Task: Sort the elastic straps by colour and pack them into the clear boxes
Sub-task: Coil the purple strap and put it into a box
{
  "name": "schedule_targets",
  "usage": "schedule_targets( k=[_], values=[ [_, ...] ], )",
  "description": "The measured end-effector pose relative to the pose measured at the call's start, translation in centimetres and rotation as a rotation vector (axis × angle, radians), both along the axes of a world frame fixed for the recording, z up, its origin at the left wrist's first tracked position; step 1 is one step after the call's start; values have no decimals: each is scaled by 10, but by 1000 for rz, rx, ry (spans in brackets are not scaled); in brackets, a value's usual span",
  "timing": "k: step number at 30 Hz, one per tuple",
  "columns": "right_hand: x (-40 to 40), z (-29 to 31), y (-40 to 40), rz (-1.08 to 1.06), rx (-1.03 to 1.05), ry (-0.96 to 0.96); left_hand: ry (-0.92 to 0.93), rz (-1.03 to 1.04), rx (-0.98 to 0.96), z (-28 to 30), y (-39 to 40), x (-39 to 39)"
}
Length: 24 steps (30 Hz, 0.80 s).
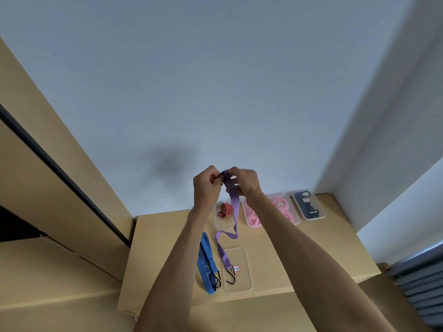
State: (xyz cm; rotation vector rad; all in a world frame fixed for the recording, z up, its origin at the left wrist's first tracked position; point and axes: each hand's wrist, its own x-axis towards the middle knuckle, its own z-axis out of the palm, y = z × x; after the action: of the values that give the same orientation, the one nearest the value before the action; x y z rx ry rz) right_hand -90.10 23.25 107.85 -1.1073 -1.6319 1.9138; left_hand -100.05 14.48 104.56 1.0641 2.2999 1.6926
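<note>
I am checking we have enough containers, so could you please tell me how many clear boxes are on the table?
4. Three stand in a row at the back: one with a red strap, one with pink straps, one with black straps. One sits nearer. Arms may hide others.

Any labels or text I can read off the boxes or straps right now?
None legible.
Near clear box: small white label with red border, text too blurred.
Pink strap box: label, unreadable.
Black strap box: label, unreadable.
Straps: no print visible.
</note>
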Motion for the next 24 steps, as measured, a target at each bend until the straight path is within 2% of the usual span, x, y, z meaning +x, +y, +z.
schedule_targets(
  k=[3, 6, 8, 12, 18, 21, 24],
  values=[
    [-1, 4, 0, -21, 11, 23, -103, -26, 22, 7, -1, 0],
    [-3, 4, 0, -87, 100, 95, -524, -66, 112, 19, -1, 1],
    [-1, 3, -3, -97, 152, 151, -641, -64, 72, 25, 1, 1],
    [7, 1, -11, -55, 235, 217, -653, -127, 22, 33, -2, -2],
    [12, 15, -19, 116, 162, 255, -480, -80, 111, 30, -11, -6],
    [13, 20, -23, 203, 178, 298, -461, -72, 152, 28, -13, -7],
    [10, 20, -23, 171, 164, 308, -493, -51, 156, 28, -15, -6]
  ],
)
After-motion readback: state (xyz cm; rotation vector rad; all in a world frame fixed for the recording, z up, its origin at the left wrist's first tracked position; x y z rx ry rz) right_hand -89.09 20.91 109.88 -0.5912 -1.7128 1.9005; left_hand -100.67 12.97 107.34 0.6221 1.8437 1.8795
